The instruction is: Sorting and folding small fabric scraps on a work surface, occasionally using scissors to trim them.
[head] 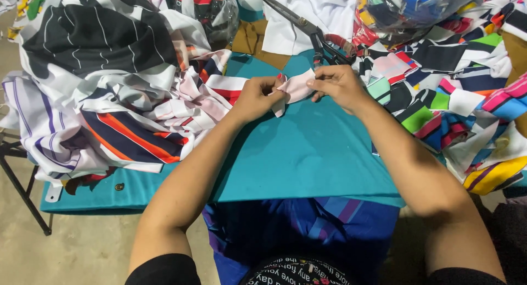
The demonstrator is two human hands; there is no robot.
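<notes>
Fabric – a small pink scrap, judged soft and light – is being pinched at mid-frame by left hand and right hand, best gripped at its edges.

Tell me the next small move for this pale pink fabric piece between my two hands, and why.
Probably flatten the pale pink fabric piece onto the teal table cover. Both the left hand and the right hand pinch it just above that bare patch, and it looks folded at the left end. The scissors lie untouched just behind.
</notes>
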